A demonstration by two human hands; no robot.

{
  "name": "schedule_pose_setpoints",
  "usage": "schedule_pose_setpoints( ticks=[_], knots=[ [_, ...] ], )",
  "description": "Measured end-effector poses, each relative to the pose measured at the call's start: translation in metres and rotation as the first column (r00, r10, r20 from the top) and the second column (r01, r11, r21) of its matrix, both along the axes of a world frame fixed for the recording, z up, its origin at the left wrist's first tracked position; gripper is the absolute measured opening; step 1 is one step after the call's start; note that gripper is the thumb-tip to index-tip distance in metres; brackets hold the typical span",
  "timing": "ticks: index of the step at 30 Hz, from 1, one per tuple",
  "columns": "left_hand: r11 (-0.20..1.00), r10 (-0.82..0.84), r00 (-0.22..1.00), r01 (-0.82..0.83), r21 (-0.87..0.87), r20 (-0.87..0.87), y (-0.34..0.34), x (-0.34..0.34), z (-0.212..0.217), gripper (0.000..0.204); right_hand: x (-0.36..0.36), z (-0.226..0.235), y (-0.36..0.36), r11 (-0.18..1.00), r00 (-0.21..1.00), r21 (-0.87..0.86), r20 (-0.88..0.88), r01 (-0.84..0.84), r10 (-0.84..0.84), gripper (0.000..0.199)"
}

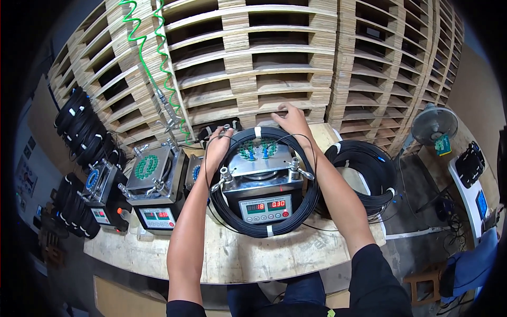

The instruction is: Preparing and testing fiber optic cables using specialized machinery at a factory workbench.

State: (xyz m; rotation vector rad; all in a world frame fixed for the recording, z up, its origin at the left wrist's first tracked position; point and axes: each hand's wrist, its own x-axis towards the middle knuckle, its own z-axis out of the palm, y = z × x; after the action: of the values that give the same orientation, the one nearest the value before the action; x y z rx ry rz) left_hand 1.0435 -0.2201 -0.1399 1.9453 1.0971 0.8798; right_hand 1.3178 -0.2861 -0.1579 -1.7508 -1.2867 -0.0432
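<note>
A large coil of black cable, bound with white ties, hangs as a ring around the front of a metal polishing machine. The machine has a square steel plate with green and blue holders on top, a red digital display and clamp levers at its front corners. My left hand is closed at the plate's far left corner, its fingertips at a metal clamp knob. My right hand reaches past the coil's far right side, fingers apart and slightly bent, with nothing visible in them.
Similar machines stand to the left on the wooden bench. Another black cable coil lies at the right. Stacked wooden pallets rise behind, with green coiled air hoses hanging before them. A fan stands far right.
</note>
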Motion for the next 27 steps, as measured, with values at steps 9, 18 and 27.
schedule_pose_setpoints(
  ticks=[9,18,27],
  knots=[
    [0.999,0.033,0.999,-0.033,0.011,0.033,0.007,-0.002,-0.009,0.071,-0.007,0.001,0.003,0.973,0.967,0.042,-0.112,-0.228,0.231,0.039],
    [0.984,0.092,0.978,-0.061,-0.165,0.185,0.027,-0.004,-0.020,0.084,-0.001,0.004,0.012,0.902,0.899,-0.043,-0.108,-0.430,0.424,0.042],
    [0.823,-0.053,0.937,0.238,-0.516,0.346,0.088,-0.006,-0.024,0.040,-0.022,-0.003,-0.044,0.976,0.977,0.159,-0.126,-0.148,0.169,0.043]
  ],
)
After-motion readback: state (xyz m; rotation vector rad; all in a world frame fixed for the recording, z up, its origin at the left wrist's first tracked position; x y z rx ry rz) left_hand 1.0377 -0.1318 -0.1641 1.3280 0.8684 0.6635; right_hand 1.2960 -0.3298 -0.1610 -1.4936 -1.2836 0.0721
